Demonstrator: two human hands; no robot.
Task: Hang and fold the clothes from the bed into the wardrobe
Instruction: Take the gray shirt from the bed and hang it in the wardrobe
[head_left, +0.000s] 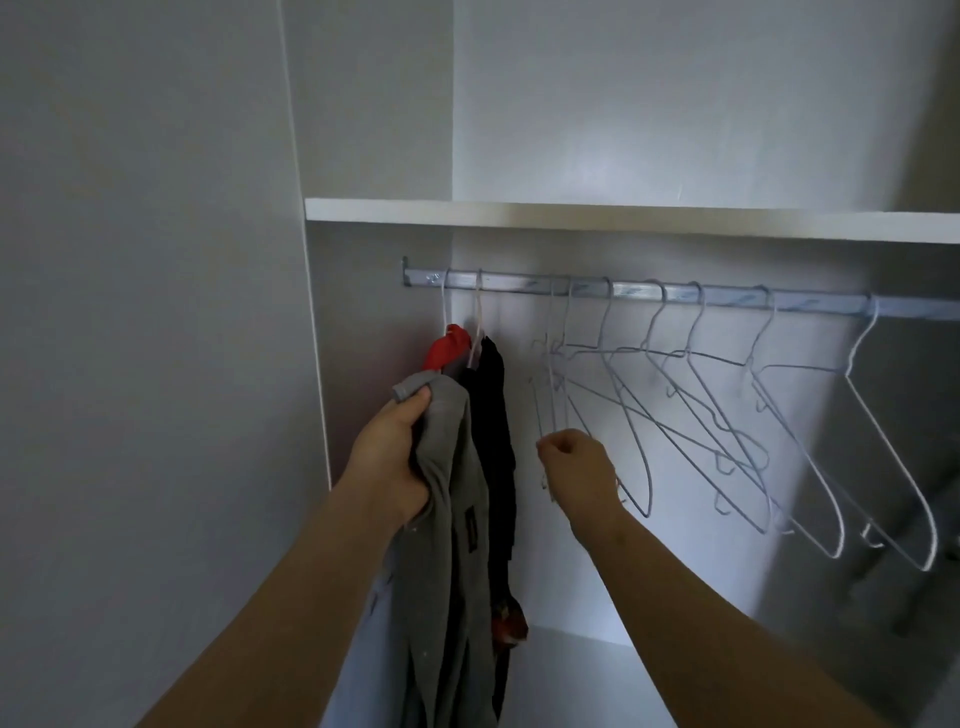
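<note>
L hand (395, 457) grip clenched round grey garment (457, 519), centre-left; R hand (576, 470) grip pinches wire hanger (549, 364) hung on rail (727, 297), mid-frame.

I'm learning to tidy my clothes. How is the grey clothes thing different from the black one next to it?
The grey garment is light; the black garment is dark. The left hand grips the grey garment; the black garment hangs from a hanger on the rail. Both droop long and limp.
</note>
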